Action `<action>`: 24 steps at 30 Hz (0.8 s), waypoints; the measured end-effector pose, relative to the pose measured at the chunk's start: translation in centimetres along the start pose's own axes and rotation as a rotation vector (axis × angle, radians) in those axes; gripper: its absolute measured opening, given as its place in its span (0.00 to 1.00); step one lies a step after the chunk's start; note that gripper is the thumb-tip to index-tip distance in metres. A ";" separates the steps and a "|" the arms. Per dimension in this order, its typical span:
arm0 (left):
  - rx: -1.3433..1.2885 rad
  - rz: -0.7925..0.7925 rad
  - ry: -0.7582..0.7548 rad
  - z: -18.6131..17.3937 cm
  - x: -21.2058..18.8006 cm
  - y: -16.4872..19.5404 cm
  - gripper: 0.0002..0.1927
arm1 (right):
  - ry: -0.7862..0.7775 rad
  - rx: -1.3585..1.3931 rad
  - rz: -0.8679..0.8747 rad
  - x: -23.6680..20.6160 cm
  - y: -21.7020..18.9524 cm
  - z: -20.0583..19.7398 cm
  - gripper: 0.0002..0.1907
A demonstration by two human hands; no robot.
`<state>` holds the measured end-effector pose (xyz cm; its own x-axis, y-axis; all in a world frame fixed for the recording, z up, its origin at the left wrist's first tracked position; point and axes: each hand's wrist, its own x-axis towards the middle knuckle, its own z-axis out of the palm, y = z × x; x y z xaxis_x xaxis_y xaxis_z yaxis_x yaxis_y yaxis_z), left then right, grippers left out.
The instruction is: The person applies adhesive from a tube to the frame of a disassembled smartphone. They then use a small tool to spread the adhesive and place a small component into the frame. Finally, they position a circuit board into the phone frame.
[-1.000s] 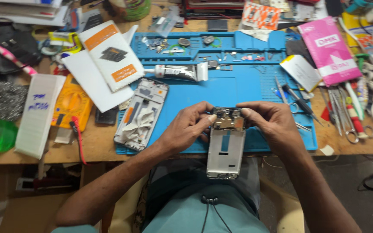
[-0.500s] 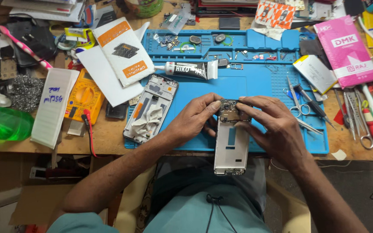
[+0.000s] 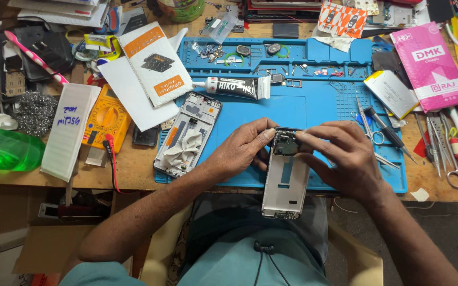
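Observation:
An opened phone frame [image 3: 286, 182], white inside with a circuit board at its top end, hangs half over the near edge of the blue work mat [image 3: 314, 108]. My left hand [image 3: 239, 151] grips the frame's upper left corner with fingers curled. My right hand [image 3: 340, 156] holds the upper right corner, its fingertips pressing on the circuit board. A second opened phone body [image 3: 186, 135] with a white cloth in it lies flat on the mat to the left of my left hand.
A black-and-white glue tube [image 3: 234, 87] lies behind the hands. Tweezers, scissors and screwdrivers [image 3: 382, 132] sit at the right. A yellow multimeter [image 3: 106, 117], green bottle [image 3: 3, 151], white packets and a pink packet [image 3: 430, 66] crowd the wooden bench. Small parts fill the mat's back trays.
Both hands stay on the top end of the phone frame; the fingers shift slightly over the circuit board. The view has drifted a little as my head moved.

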<state>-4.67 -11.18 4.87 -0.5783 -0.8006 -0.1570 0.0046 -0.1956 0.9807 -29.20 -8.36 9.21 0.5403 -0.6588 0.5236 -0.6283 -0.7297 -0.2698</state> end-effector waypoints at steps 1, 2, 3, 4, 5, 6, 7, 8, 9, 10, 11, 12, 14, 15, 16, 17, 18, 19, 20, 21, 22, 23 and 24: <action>0.001 0.002 0.000 -0.1 0.0 0.0 0.18 | 0.016 0.098 0.075 -0.2 0.0 0.2 0.25; 0.002 0.003 0.002 -0.1 -0.1 0.0 0.18 | 0.029 0.197 0.149 -0.5 0.1 0.4 0.24; 0.000 0.004 0.002 -0.2 -0.1 0.0 0.18 | 0.033 0.307 0.215 -0.7 0.2 0.6 0.23; -0.001 0.004 -0.001 -0.3 0.0 -0.1 0.18 | 0.036 0.417 0.282 -1.0 0.3 0.7 0.22; -0.001 0.006 -0.004 -0.3 0.0 -0.1 0.18 | 0.041 0.526 0.350 -1.3 0.5 0.9 0.21; 0.006 0.001 0.001 -0.3 0.0 -0.2 0.18 | 0.081 0.636 0.415 -1.5 0.7 1.0 0.19; 0.014 -0.004 0.005 -0.4 0.1 -0.2 0.18 | 0.121 0.745 0.480 -1.7 0.9 1.1 0.17; 0.021 -0.008 0.011 -0.4 0.1 -0.2 0.18 | 0.162 0.855 0.543 -1.8 1.1 1.2 0.14; 0.007 -0.012 0.009 -0.4 0.2 -0.3 0.18 | 0.185 0.897 0.623 -1.9 1.4 1.3 0.13; -0.008 -0.019 0.007 -0.4 0.3 -0.3 0.18 | 0.207 0.939 0.706 -2.0 1.5 1.4 0.12; -0.021 -0.026 0.003 -0.4 0.3 -0.4 0.18 | 0.231 0.981 0.789 -2.1 1.7 1.5 0.11; -0.021 -0.020 -0.001 -0.4 0.3 -0.4 0.18 | 0.211 0.999 0.795 -2.2 1.7 1.5 0.10; -0.019 -0.006 -0.006 -0.5 0.3 -0.4 0.18 | 0.169 1.037 0.803 -2.3 1.8 1.4 0.08; -0.020 -0.011 -0.002 -0.5 0.3 -0.4 0.18 | 0.165 1.063 0.802 -2.3 1.9 1.3 0.09; -0.022 -0.019 0.003 -0.5 0.2 -0.4 0.18 | 0.160 1.090 0.804 -2.3 1.9 1.1 0.10; -0.024 -0.026 0.007 -0.6 0.2 -0.4 0.18 | 0.156 1.117 0.805 -2.3 2.0 1.0 0.10; -0.016 -0.030 0.003 -0.7 0.2 -0.3 0.18 | 0.166 1.109 0.827 -2.3 2.1 0.8 0.11; -0.008 -0.032 0.000 -0.7 0.2 -0.3 0.17 | 0.175 1.101 0.848 -2.3 2.2 0.5 0.11; 0.000 -0.034 -0.002 -0.8 0.2 -0.3 0.17 | 0.184 1.093 0.869 -2.3 2.4 0.2 0.12; 0.008 -0.036 -0.002 -0.8 0.3 -0.2 0.17 | 0.147 0.964 0.847 -2.3 2.6 -0.1 0.12; 0.015 -0.039 -0.002 -0.8 0.4 -0.2 0.17 | 0.110 0.836 0.824 -2.3 2.8 -0.4 0.12; 0.023 -0.043 -0.002 -0.8 0.4 -0.2 0.18 | 0.073 0.708 0.799 -2.4 2.9 -0.8 0.13; 0.015 -0.050 -0.002 -0.7 0.5 -0.2 0.17 | 0.029 0.615 0.774 -2.3 3.2 -1.0 0.13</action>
<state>-4.34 -11.95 4.49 -0.5791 -0.7890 -0.2053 -0.0361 -0.2268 0.9733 -33.03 -8.95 7.97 0.0837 -0.9956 0.0428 -0.3976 -0.0727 -0.9147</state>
